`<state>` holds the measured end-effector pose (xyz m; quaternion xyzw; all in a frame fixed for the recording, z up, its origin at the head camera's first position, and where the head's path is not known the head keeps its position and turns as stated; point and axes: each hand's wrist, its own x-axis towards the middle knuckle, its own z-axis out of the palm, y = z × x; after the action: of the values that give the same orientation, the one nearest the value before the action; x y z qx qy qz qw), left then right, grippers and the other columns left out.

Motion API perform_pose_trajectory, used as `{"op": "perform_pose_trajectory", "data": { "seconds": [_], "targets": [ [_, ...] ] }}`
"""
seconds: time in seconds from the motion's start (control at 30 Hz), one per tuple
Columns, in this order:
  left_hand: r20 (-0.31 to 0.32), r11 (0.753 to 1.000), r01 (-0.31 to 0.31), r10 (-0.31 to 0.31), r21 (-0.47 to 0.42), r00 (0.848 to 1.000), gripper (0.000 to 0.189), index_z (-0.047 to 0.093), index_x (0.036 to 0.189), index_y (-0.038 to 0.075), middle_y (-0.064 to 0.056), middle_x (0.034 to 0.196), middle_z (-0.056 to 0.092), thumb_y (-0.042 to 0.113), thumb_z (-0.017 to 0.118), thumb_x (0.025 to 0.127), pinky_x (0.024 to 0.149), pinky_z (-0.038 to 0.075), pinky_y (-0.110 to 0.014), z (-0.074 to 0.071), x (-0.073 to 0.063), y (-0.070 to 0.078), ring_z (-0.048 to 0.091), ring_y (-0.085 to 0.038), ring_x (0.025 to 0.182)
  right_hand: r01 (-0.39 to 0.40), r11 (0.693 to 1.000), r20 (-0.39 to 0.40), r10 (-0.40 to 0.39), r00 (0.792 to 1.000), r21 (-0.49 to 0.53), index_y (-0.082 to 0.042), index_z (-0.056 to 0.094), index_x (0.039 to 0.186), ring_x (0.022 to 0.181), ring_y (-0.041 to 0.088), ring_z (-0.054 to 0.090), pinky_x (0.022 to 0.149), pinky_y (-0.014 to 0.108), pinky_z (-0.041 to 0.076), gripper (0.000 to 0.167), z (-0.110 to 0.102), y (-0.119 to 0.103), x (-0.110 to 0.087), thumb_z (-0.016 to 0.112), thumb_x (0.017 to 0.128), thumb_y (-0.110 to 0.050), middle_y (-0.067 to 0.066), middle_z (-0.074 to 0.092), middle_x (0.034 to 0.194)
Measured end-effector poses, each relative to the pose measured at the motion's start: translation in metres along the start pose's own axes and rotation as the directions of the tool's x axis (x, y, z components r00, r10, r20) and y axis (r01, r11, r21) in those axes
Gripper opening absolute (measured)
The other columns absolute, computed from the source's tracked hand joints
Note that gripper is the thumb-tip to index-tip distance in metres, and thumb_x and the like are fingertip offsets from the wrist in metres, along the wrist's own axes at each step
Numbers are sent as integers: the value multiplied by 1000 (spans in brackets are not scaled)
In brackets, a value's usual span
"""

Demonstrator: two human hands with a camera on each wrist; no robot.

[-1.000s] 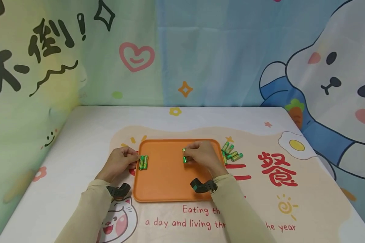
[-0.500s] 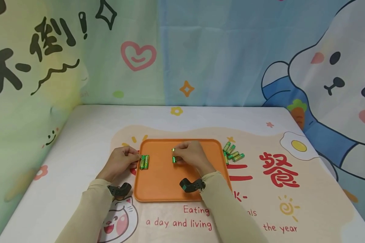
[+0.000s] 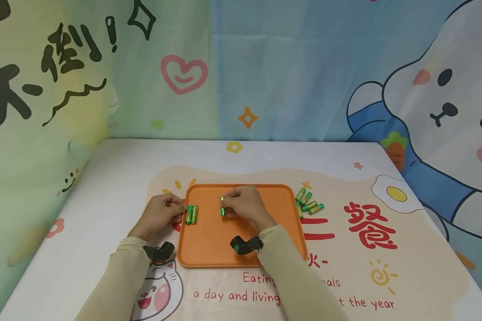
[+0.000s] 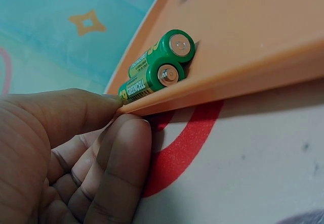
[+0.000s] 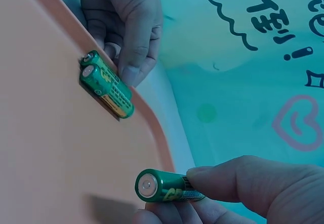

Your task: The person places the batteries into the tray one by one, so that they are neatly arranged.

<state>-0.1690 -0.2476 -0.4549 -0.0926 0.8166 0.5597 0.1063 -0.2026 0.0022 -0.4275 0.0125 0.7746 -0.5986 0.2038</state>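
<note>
An orange tray (image 3: 209, 249) lies on the printed tablecloth. Along its left edge, two green batteries (image 3: 191, 215) lie side by side, lengthwise to the rim. My left hand (image 3: 158, 215) pinches the tray's left rim, the thumb (image 4: 76, 113) on the inner side by the nearer battery and the fingers outside. Over the tray, right of that pair, my right hand (image 3: 247, 207) holds another green battery (image 5: 164, 186) between thumb and fingers. One flat end of this battery faces the right wrist camera; its other end is hidden by the fingers.
Several more green batteries (image 3: 310, 203) lie loosely on the cloth just outside the tray's right rim, one against it. A printed curtain (image 3: 281, 71) stands behind the table. Both wrists wear black camera mounts.
My right hand has carried its battery leftward across the tray, closer to the pair at the left edge. The left hand has stayed at the rim.
</note>
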Motion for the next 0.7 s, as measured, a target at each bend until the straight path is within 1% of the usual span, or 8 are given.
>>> {"op": "perform_pose_trajectory", "data": {
  "seconds": [0.17, 0.47, 0.7],
  "targets": [
    [2, 1000, -1, 1, 1, 1000, 19, 67, 108, -7, -4, 81, 69, 8, 70, 97, 62, 57, -21, 0, 0, 0, 65, -9, 66, -11, 1000, 14, 11, 1000, -7, -2, 77, 103, 79, 20, 72, 72, 32, 64, 15, 6, -2, 3, 76, 89, -7, 11, 73, 99],
    [2, 1000, -11, 11, -15, 1000, 19, 66, 107, -8, -4, 81, 69, 7, 68, 97, 63, 58, -21, 0, 0, 0, 65, -9, 67, 4, 999, 29, -3, 1000, -36, -2, 77, 101, 76, 20, 73, 72, 33, 64, 12, 15, -8, 3, 76, 90, -6, 12, 73, 97],
    [0, 1000, -19, 19, -12, 1000, 18, 66, 106, -8, -3, 79, 69, 7, 68, 97, 63, 58, -21, 0, -1, 0, 65, -9, 67, 18, 998, 32, -16, 999, -67, -1, 78, 101, 73, 21, 73, 69, 32, 63, 12, 22, -4, 5, 76, 90, -5, 10, 73, 97]
  ]
}}
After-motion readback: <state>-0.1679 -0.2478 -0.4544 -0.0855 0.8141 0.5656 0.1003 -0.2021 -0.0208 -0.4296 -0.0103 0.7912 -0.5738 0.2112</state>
